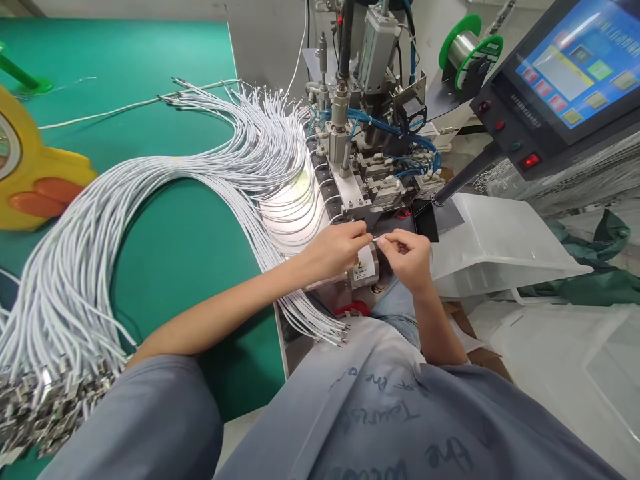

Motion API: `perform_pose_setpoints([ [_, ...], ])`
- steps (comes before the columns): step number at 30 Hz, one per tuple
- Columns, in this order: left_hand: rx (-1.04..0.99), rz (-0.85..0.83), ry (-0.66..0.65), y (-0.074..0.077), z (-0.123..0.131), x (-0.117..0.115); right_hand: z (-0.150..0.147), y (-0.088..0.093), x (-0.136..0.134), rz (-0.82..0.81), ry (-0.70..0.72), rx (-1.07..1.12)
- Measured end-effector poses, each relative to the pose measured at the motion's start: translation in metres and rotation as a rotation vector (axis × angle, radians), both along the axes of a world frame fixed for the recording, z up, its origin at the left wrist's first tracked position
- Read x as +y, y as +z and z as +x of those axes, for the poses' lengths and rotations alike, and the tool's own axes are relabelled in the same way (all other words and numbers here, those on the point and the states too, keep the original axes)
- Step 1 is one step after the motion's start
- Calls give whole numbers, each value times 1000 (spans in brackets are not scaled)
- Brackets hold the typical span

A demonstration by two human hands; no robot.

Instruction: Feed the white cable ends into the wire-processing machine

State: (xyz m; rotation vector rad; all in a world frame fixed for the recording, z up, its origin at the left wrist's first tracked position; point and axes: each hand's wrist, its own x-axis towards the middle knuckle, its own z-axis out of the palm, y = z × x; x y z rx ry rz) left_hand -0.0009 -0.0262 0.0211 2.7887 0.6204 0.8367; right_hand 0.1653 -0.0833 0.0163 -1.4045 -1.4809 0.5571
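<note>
Both hands meet in front of the soldering machine, at its near end. My left hand is closed in a pinch on a thin white cable. From the other side my right hand pinches the same cable between thumb and forefinger, a short stretch of it showing between the hands. The cable's tip is too small to make out. Beside my left forearm, a large bundle of white cables lies curved over the green mat, and several single cables run into the machine's black track.
A touch-screen panel on an arm stands at the right, near a green-rimmed solder wire spool. Below it is a translucent plastic bin. Metal connectors end the bundle at lower left. A yellow duck-shaped object stands at the left.
</note>
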Motion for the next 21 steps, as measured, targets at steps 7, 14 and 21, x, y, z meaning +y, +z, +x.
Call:
perform_pose_setpoints([
  [7,-129,-273,72,-7,7,-7,-12,-19,8,-9,-83,297],
  [14,317,-164,154,-11,5,7,-4,-45,24,-191,-91,349],
  [21,576,-189,184,-21,2,26,9,-69,50,-393,-34,380],
])
